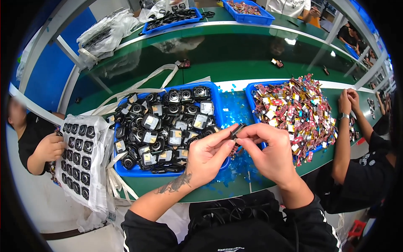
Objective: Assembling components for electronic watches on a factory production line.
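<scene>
My left hand (pixel 206 156) and my right hand (pixel 268 151) meet above the table's front edge and together pinch a small black part (pixel 236 131) between their fingertips. Just left of my hands stands a blue tray (pixel 215 96) heaped with black square camera-like modules (pixel 161 130). To the right, a second blue tray (pixel 251 89) holds a pile of small red and white parts (pixel 294 109). Blue film scraps (pixel 235 110) litter the green table between the trays.
A white bag (pixel 79 157) with rows of black modules lies at left by another person's hand (pixel 52 147). A person's clasped hands (pixel 348 101) rest at right. More blue trays (pixel 247 11) and plastic bags (pixel 105 35) stand beyond the green conveyor (pixel 235 54).
</scene>
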`<act>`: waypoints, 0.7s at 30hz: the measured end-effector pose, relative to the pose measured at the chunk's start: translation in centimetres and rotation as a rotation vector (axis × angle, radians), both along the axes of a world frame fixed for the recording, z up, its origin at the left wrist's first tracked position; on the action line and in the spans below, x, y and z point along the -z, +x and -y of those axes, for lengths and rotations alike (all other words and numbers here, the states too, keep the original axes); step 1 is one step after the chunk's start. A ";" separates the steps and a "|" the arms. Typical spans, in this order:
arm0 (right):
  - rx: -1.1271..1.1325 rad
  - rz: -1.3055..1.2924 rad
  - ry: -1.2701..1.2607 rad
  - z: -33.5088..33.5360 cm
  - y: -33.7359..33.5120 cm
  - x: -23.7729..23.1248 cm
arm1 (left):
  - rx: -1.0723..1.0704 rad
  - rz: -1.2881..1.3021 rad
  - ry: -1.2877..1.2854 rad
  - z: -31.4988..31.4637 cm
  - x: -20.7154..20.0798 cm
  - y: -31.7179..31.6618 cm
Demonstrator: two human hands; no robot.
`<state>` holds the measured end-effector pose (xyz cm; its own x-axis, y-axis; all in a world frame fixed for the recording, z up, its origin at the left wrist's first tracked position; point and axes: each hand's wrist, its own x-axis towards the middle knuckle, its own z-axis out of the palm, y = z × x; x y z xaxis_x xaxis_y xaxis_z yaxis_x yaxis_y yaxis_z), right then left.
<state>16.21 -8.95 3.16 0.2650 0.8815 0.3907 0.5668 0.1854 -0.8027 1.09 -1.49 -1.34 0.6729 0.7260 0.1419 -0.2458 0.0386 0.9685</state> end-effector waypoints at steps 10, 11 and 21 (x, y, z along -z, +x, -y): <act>0.052 0.129 -0.138 0.0 0.3 -1.5 | 0.048 -0.125 0.097 -0.2 0.0 -0.5; 0.051 0.128 -0.139 0.0 0.2 -1.0 | 0.024 -0.015 0.005 -0.2 0.0 0.0; -0.052 -0.095 0.069 1.2 -0.2 1.1 | -0.082 0.087 -0.051 -0.7 -1.1 0.0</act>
